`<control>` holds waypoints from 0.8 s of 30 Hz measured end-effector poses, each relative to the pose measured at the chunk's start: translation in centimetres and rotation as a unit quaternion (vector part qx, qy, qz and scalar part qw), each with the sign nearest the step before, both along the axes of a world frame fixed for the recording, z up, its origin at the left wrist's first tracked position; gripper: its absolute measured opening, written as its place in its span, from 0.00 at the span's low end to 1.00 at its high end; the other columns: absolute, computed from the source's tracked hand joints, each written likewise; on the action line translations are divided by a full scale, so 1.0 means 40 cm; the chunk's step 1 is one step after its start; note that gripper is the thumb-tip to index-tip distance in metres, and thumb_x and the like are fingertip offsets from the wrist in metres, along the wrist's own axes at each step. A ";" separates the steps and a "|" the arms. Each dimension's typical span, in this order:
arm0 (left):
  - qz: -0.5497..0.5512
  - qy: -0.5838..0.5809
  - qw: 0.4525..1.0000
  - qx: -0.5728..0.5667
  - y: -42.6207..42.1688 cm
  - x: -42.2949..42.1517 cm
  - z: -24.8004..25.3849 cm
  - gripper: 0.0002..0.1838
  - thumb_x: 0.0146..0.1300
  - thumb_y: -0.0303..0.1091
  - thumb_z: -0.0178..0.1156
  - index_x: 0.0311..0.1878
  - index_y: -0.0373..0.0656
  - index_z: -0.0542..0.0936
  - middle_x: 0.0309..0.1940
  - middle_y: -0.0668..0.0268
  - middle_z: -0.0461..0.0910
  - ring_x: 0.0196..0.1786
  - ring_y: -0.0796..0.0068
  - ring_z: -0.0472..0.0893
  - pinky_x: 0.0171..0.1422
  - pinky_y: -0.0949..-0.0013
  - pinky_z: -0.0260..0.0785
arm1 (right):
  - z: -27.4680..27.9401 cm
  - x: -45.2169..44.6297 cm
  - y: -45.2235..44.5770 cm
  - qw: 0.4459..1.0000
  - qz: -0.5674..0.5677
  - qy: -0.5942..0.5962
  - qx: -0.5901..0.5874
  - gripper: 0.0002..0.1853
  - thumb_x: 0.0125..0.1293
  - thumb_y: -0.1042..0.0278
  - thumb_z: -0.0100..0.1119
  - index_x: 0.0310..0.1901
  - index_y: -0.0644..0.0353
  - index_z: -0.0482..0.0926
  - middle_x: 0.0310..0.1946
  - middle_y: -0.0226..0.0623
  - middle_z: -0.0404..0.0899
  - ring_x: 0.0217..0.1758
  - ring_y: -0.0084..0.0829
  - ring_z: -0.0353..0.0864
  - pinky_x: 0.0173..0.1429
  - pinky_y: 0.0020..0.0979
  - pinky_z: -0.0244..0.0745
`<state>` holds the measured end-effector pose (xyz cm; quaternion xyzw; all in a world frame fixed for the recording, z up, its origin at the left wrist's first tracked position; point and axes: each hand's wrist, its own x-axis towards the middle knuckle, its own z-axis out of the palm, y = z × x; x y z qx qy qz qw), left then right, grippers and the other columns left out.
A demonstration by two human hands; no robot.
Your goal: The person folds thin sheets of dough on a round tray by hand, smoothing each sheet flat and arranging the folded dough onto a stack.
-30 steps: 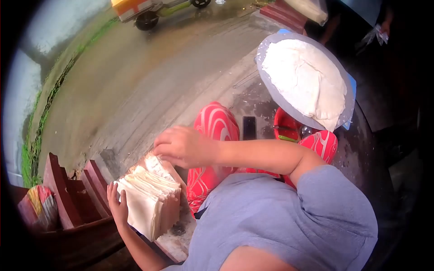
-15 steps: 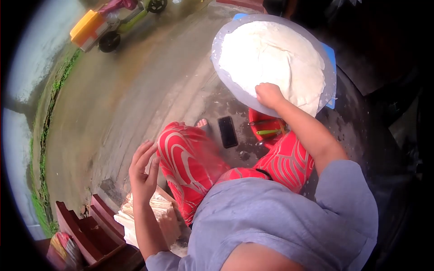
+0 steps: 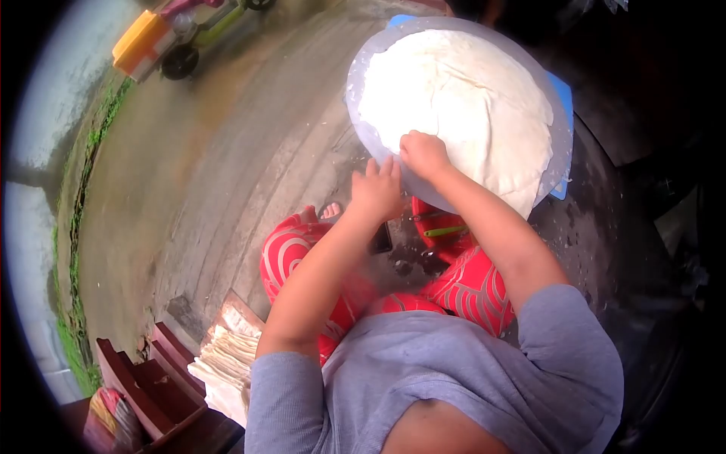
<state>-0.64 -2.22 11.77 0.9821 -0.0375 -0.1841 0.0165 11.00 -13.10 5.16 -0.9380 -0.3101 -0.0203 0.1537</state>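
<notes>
Right hand (image 3: pixel 423 155): fingers curled in at the near-left edge of the white sheet (image 3: pixel 484 113). Can't tell if it's actually pinching any — contact side is hidden. Left hand (image 3: pixel 376 193): fingers spread, nothing held, just beside the right hand at the near-left rim of the round tray (image 3: pixel 560 136).

White sheet lies across most of the tray, creased and overlapping in places, one corner reaching past the near rim. Blue piece (image 3: pixel 561 98) shows from under the tray. Nearer the body: red basin (image 3: pixel 448 244) with a green handle (image 3: pixel 445 231) in it, dark phone (image 3: pixel 383 239) partly behind the left forearm.

Status, my read: part done — a thick stack of pale sheets (image 3: pixel 227 363) sits at lower left, well apart from the hands. Left: what's on the tray, not on the stack. Can't count layers.
</notes>
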 end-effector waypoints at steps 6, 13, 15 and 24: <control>0.083 -0.107 0.988 -0.071 -0.005 0.045 -0.123 0.35 0.59 0.53 0.59 0.66 0.43 0.65 0.71 0.60 0.56 0.72 0.55 0.54 0.69 0.47 0.54 | -0.002 0.079 -0.032 0.970 -0.035 0.216 0.111 0.06 0.53 0.65 0.59 0.30 0.55 0.83 0.28 0.38 0.82 0.33 0.35 0.82 0.39 0.35 0.76; 0.435 -0.047 0.613 -0.658 0.007 0.143 -0.185 0.20 0.58 0.43 0.67 0.40 0.33 0.80 0.25 0.70 0.77 0.19 0.84 0.70 0.22 0.81 0.58 | 0.007 0.099 -0.041 0.935 -0.028 0.317 0.158 0.08 0.54 0.64 0.60 0.31 0.58 0.83 0.25 0.38 0.82 0.29 0.33 0.81 0.37 0.32 0.75; 0.424 -0.034 0.584 -0.691 0.001 0.163 -0.186 0.13 0.60 0.38 0.65 0.36 0.35 0.80 0.25 0.70 0.78 0.21 0.85 0.71 0.23 0.81 0.59 | 0.011 0.103 -0.044 0.937 -0.022 0.315 0.152 0.09 0.54 0.63 0.60 0.31 0.58 0.83 0.26 0.39 0.82 0.30 0.33 0.81 0.38 0.32 0.75; 0.495 -0.042 0.465 -0.733 -0.019 0.179 -0.194 0.05 0.57 0.26 0.61 0.34 0.35 0.78 0.25 0.64 0.81 0.19 0.83 0.72 0.21 0.81 0.60 | 0.008 0.147 -0.074 0.949 -0.099 0.242 0.175 0.09 0.58 0.66 0.54 0.33 0.63 0.79 0.30 0.42 0.82 0.34 0.35 0.81 0.40 0.34 0.75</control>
